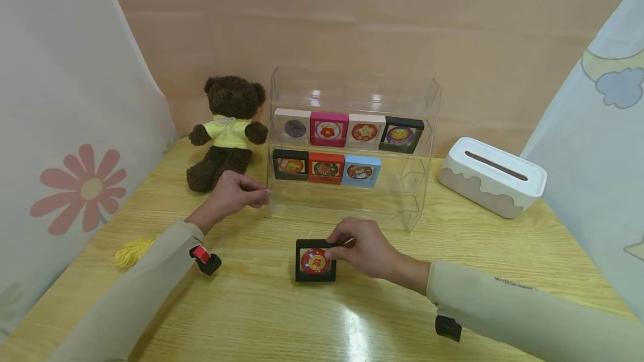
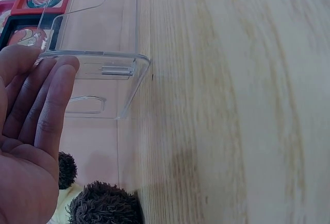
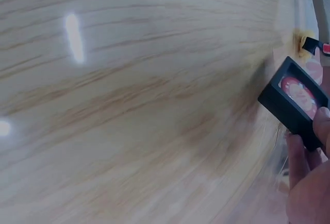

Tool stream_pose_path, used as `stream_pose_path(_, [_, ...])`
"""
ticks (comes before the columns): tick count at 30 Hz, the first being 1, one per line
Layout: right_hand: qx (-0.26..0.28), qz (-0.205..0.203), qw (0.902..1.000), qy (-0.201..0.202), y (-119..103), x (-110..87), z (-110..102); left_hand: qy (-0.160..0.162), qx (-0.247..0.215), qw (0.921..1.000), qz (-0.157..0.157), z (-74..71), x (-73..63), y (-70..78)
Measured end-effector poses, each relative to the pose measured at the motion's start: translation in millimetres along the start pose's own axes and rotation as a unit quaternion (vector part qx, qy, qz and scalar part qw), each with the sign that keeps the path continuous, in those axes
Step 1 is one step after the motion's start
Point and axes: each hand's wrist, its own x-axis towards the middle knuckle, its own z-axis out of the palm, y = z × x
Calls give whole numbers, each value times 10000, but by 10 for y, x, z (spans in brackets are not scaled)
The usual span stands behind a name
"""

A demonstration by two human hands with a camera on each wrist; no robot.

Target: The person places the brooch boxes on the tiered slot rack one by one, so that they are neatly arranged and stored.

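Observation:
In the head view my right hand [image 1: 366, 247] pinches the right edge of a small black square display box [image 1: 313, 262], with a red round picture behind its window. The right wrist view shows the thumb on the front of this black box [image 3: 287, 99] and fingers behind it. My left hand [image 1: 235, 194] is at the left side edge of a clear acrylic display rack [image 1: 347, 199]. Seen from the left wrist, thumb and fingers pinch the rack's edge [image 2: 111, 55]. Several similar boxes, such as a red one [image 1: 326, 168] and a light blue one [image 1: 361, 171], stand on two tiers.
A brown teddy bear [image 1: 231, 105] in a yellow top sits left of the rack. Yellow cord [image 1: 132, 252] lies by the left forearm. A white tissue box [image 1: 493, 175] stands at the right. Printed curtains flank the wooden table [image 1: 261, 317].

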Motion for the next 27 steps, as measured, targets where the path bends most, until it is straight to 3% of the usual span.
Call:
stream_pose_path(4, [188,8,9994,292,28,-81,-137,-29,38,10000,40,6,1,-1])
stream_pose_path(11, [289,-440,9963,681,148,-234,-330,-23,139,9998,142,7,-7,-16])
stream_pose_path(19, [-197,-493,9921,1140,263,-392,-569,-68,143,9998,141,10,-14,-21])
stream_pose_path(27, [-835,-568,9827,1552,251,-349,-904,-32,134,9997,190,5,-12,-16])
